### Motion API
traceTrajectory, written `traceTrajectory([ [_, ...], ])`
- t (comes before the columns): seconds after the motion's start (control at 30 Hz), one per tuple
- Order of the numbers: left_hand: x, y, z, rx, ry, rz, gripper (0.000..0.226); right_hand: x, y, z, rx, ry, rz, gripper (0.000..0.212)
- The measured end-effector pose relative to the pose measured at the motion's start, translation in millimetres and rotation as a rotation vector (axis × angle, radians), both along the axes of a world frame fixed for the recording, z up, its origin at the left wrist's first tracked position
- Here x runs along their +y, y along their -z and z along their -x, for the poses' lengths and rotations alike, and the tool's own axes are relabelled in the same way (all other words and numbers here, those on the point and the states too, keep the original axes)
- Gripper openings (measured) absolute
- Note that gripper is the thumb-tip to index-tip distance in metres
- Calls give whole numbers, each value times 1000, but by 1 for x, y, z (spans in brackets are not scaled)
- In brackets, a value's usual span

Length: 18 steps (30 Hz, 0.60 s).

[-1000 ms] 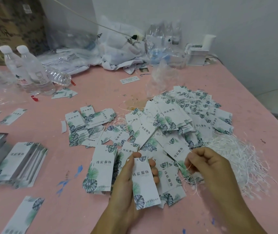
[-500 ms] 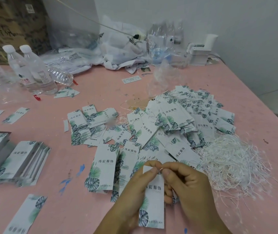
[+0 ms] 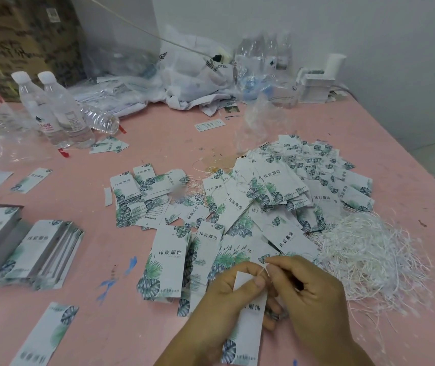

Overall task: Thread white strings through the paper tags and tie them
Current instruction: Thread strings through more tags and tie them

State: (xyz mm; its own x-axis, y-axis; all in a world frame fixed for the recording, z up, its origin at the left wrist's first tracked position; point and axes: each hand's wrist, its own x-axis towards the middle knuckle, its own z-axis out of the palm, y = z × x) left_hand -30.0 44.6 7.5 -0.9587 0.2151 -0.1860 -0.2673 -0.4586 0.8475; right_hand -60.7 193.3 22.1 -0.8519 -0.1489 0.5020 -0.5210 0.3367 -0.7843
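Now you are pinching a tag (image 3: 248, 320) left-handed (image 3: 227, 294), your right hand (image 3: 306, 289) newly feeding string (image 3: 263, 269) through it, off the pile (image 3: 369, 260).

Tags (image 3: 169, 262) read 玮宸服饰 — bag (image 3: 206, 75), "HOTEL".

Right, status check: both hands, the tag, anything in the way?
Left hand grips tag near top. Right hand pinches white string at tag's top edge. Nothing blocking.

even soft light, blurred edges
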Motion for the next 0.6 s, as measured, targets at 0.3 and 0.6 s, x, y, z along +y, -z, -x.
traceTrajectory([
  [0.3,-3,8,5,-6,-44,-135,23,24,-4,22,-364,175,410,24],
  [0.6,-4,3,4,-36,-113,-129,32,30,0,25,-391,197,418,12],
])
